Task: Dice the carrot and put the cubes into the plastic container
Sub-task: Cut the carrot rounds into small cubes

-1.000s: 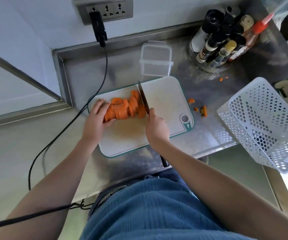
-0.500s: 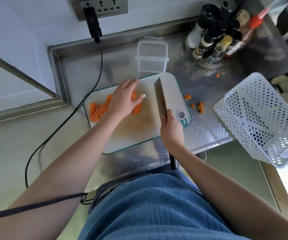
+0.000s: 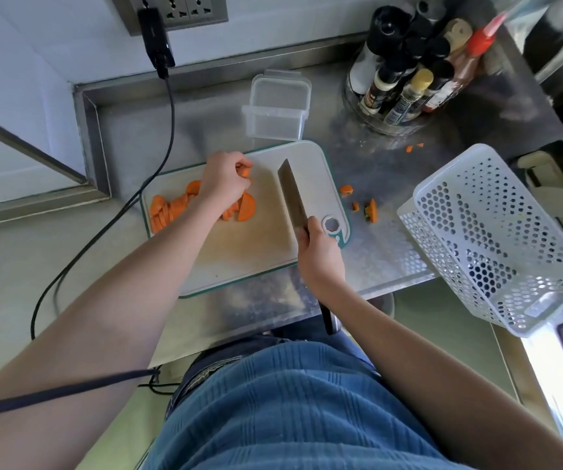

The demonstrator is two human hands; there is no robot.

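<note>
Steel counter [image 3: 205, 117] fills the corner under a wall socket, with a white cutting board [image 3: 239, 245] lying at its near edge. On the board's left half sit the carrot slices [image 3: 168, 208], half-rounds fanned in a loose row that runs roughly left to right, its right end marked by one large half-round lying flat. The left hand [image 3: 222, 179] hovers over that right end with fingers curled, pinching one small carrot piece [image 3: 244, 172] at the fingertips, just above the board's far edge; its forearm crosses over the middle of the row and hides part of it. The right hand [image 3: 319, 247] is wrapped round the handle of the knife [image 3: 292, 191], whose blade lies along the board pointing away from the person, just right of the slices and apart from them. So the blade's long axis runs across the row's axis, and the slices lie to the left of the blade, nearer the left hand. The container [image 3: 276, 111] stands open on the counter just beyond the board's far edge, directly past the knife tip and a little right of the left hand; it looks to hold nothing yet. A few stray bits [image 3: 361, 203] lie on the counter right of the board. The dicing seems unfinished, since the pieces are half-rounds rather than cubes; likely the left hand must gather them before the blade comes across.
</note>
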